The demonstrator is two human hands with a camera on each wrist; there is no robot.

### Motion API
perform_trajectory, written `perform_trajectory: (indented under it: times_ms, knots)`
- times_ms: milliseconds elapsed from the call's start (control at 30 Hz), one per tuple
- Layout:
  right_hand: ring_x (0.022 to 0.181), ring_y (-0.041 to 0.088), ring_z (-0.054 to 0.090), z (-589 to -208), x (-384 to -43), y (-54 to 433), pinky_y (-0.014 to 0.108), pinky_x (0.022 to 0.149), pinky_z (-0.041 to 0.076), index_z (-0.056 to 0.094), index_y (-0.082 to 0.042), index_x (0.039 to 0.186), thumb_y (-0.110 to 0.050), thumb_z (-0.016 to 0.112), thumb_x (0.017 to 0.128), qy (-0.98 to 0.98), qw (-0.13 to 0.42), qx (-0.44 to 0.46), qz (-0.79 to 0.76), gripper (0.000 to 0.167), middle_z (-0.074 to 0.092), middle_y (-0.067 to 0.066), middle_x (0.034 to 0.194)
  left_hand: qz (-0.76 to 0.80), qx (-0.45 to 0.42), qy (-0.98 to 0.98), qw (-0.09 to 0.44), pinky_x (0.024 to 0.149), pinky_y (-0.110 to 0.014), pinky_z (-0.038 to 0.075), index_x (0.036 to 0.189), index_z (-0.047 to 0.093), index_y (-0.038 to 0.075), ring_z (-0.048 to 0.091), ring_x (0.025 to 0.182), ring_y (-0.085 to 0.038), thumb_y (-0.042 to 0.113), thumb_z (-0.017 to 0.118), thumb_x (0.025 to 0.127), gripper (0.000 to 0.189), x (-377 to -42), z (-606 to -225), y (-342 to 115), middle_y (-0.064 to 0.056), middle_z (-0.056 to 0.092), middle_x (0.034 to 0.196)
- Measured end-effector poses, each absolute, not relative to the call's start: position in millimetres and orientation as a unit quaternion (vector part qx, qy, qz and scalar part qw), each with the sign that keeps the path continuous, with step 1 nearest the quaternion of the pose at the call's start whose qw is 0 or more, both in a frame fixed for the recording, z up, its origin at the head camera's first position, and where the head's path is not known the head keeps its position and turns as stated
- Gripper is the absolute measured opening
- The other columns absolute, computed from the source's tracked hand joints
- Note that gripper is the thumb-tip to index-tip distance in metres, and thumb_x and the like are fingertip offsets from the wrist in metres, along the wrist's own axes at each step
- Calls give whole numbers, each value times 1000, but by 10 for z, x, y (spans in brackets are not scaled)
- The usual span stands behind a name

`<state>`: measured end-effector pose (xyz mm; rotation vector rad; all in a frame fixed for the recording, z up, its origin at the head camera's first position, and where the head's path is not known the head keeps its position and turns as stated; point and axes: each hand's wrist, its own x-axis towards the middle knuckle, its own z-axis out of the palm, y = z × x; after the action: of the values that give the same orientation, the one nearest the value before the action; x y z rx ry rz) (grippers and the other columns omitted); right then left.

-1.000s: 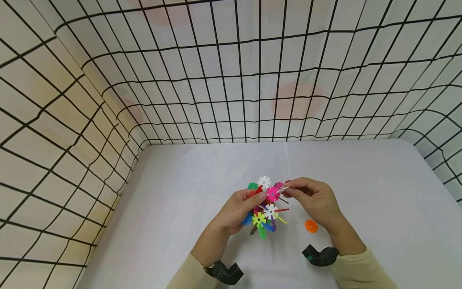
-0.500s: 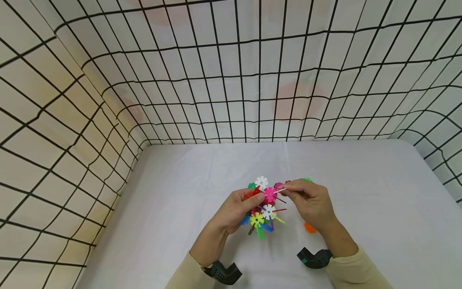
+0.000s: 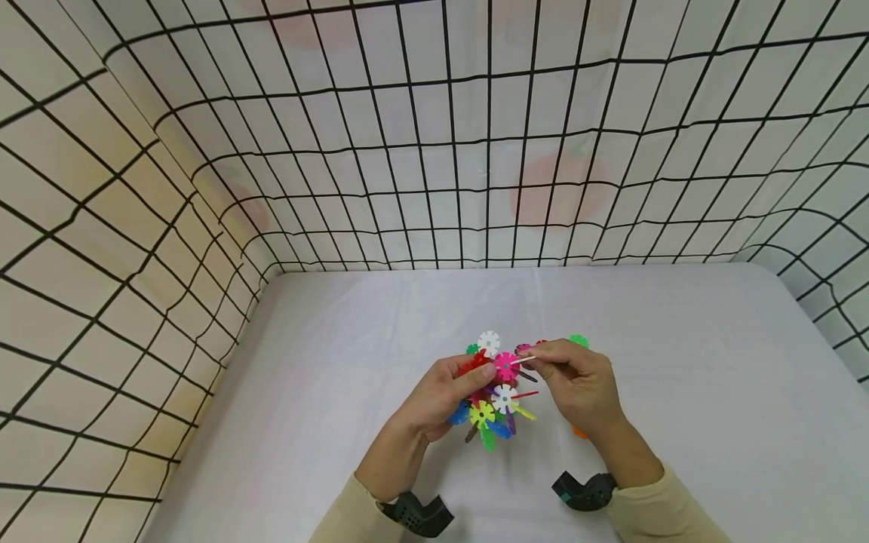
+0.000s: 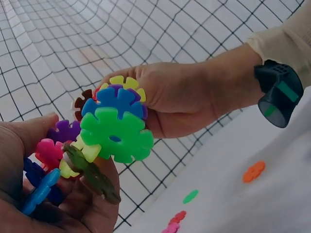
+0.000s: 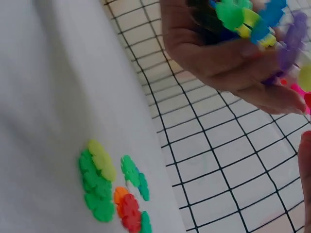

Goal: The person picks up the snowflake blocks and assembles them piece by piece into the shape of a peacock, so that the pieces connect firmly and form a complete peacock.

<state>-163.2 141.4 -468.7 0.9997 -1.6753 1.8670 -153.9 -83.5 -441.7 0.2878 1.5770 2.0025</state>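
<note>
While my left hand (image 3: pixel 441 392) holds up one cluster (image 3: pixel 494 400) of interlocked flower-shaped discs, its thumb laid across the front and its fingers curled round the side, my right hand (image 3: pixel 584 381) pinches one white disc (image 3: pixel 526 360) edge-on between thumb and fingertips. That disc's free edge meets the cluster's one pink piece (image 3: pixel 505 366); I cannot tell whether it sits in a slot. Both grips are closed up on what they have, the left wide and wrapped, the right small.

Turned face-on in the head view I count two white pieces (image 3: pixel 489 343) and one yellow piece (image 3: pixel 483 415); the rest overlap too much to number. From my left wrist, one large green piece (image 4: pixel 116 138) covers much of the cluster.

Loose on the white cloth (image 3: pixel 353 362) in that same view lie four: one orange disc (image 4: pixel 254 172), one green disc (image 4: pixel 191 196), one red disc (image 4: pixel 178 216) and one pink disc (image 4: pixel 170 228). From my right wrist a heap (image 5: pixel 99 189) of overlapping discs shows, several of them green. In the head view my right arm hides most of the orange one. Black wire mesh (image 3: pixel 489 143) rises behind the cloth.
</note>
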Motion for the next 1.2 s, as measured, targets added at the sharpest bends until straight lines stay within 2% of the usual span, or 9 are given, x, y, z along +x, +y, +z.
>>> perform_trajectory:
  times_ms: [200, 300, 333, 367, 500, 600, 733, 967, 1200]
  knots:
    - [100, 11, 75, -4650, -1662, 1442, 24, 84, 60, 69, 12, 106, 14, 69, 86, -641, 196, 375, 641, 19, 75, 13, 105, 734, 98, 613, 276, 80, -27, 62, 126, 62, -5, 76, 86, -13, 32, 64, 101, 45, -1545, -4413, -860, -3, 77, 103]
    - [103, 8, 73, -4624, -1675, 1495, 17, 88, 58, 70, 1, 117, 12, 69, 88, -726, 167, 319, 585, 31, 75, 13, 110, 724, 59, 642, 243, 78, -25, 61, 122, 63, 0, 74, 84, -15, 34, 66, 100, 41, -1564, -4400, -870, -4, 75, 101]
    - [103, 3, 71, -4619, -1682, 1513, 14, 88, 56, 70, -3, 120, 7, 69, 91, -762, 156, 280, 563, 31, 74, 11, 113, 719, 44, 655, 229, 77, -24, 61, 120, 63, 2, 72, 83, -14, 34, 67, 99, 39, -1573, -4396, -874, -3, 73, 99]
    - [104, 5, 71, -4632, -1698, 1531, 10, 88, 54, 69, -6, 123, 3, 69, 93, -793, 145, 241, 540, 31, 74, 11, 115, 713, 31, 665, 219, 76, -23, 59, 119, 63, 3, 71, 82, -13, 35, 68, 98, 38, -1582, -4391, -879, -2, 71, 98]
    - [102, 20, 70, -4797, -1813, 1564, 26, 88, 60, 66, -9, 130, -19, 67, 99, -895, 75, 93, 431, 32, 69, 12, 123, 698, 8, 690, 190, 73, -20, 55, 114, 60, 6, 66, 82, -11, 37, 67, 99, 35, -1610, -4404, -875, -1, 67, 98]
    - [96, 30, 67, -4966, -1902, 1549, 49, 85, 60, 63, -8, 136, -30, 67, 99, -940, 26, 56, 334, 43, 62, 18, 123, 698, 12, 691, 189, 72, -19, 55, 112, 59, 7, 65, 81, -11, 38, 65, 100, 34, -1614, -4434, -840, -2, 66, 99]
    - [95, 34, 64, -5074, -1937, 1525, 52, 81, 58, 60, -6, 138, -40, 66, 99, -960, -2, 42, 276, 53, 57, 24, 120, 699, 24, 687, 196, 72, -20, 55, 110, 58, 8, 66, 81, -12, 35, 65, 100, 30, -1611, -4462, -793, -2, 66, 100]
    - [91, 29, 62, -5122, -1962, 1531, 47, 80, 58, 66, -6, 121, -30, 72, 96, -951, 11, 40, 307, 35, 61, 18, 116, 703, 54, 677, 210, 71, -19, 54, 110, 56, 6, 65, 79, -10, 26, 66, 100, 26, -1603, -4458, -823, -6, 64, 98]
    - [85, 21, 64, -5016, -1965, 1630, 32, 75, 56, 70, -13, 109, -21, 69, 98, -928, 7, 49, 370, 14, 73, 5, 97, 715, 67, 653, 243, 73, -20, 57, 108, 53, 9, 68, 77, -9, 19, 65, 101, 17, -1604, -4470, -838, 0, 67, 93]
